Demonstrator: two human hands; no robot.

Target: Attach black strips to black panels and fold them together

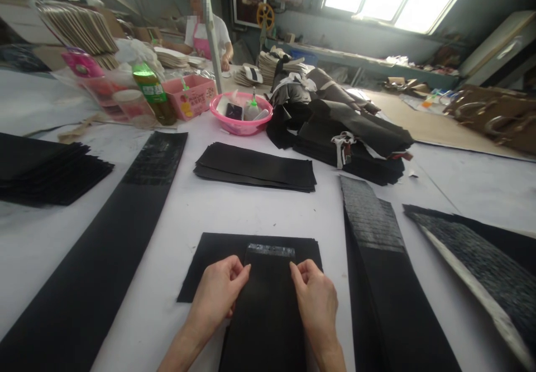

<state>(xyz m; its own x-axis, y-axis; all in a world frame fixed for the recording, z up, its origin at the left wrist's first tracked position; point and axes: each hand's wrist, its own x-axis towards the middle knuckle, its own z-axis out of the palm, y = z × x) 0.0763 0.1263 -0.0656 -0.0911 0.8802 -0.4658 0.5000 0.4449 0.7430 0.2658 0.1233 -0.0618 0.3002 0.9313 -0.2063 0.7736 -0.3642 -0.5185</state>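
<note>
A long black strip point(268, 310) with a shiny, wet-looking band across its far end lies in front of me. My left hand point(220, 288) pinches its left edge between thumb and fingers, close to that band. On the opposite edge, my right hand point(314, 294) pinches it the same way. Beneath the strip's far end is a wider black sheet point(209, 254), resting on the white table point(159, 316). What the strip is made of I cannot tell; it looks like leather or a similar sheet material.
Black strips with shiny ends lie left point(129, 221) and right point(393, 271). Beyond are a stack of black pieces point(255, 165), a pink basin point(240, 129), a green-labelled bottle point(151, 90) and a dark material heap point(355, 132). A person point(209, 34) sits behind a post.
</note>
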